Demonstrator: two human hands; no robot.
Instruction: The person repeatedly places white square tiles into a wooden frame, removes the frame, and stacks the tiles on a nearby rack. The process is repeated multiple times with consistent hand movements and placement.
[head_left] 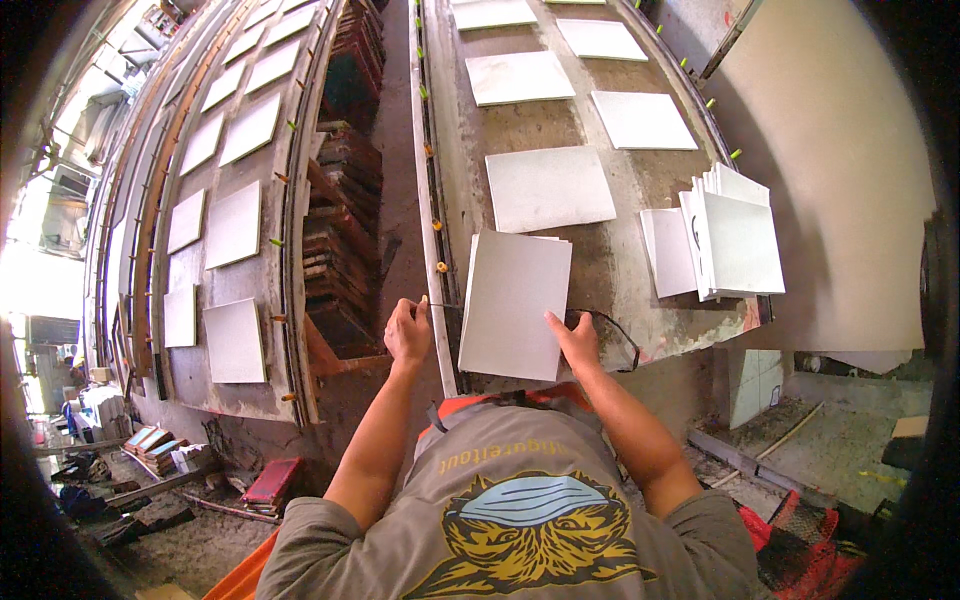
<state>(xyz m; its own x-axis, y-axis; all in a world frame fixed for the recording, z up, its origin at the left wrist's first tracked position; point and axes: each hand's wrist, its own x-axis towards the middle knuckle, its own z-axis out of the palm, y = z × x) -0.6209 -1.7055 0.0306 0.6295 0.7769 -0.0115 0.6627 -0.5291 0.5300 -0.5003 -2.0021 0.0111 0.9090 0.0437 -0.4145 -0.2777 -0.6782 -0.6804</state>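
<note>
Between left hand [405, 332], pinching strap [446, 304], and right hand [577, 342], grip unclear, lie white panels [514, 306].

Panels [515, 305] lie on a table [612, 262] between the left hand [407, 332] and right hand [577, 343]. A second pile [740, 245] sits farther right.

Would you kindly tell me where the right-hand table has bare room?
The table is bare between the near white stack and the right-hand pile. It is crowded where the right hand, stack and black cord meet.

There are two hands [407, 333], one black strap [622, 331], over twenty white boards [515, 305].
</note>
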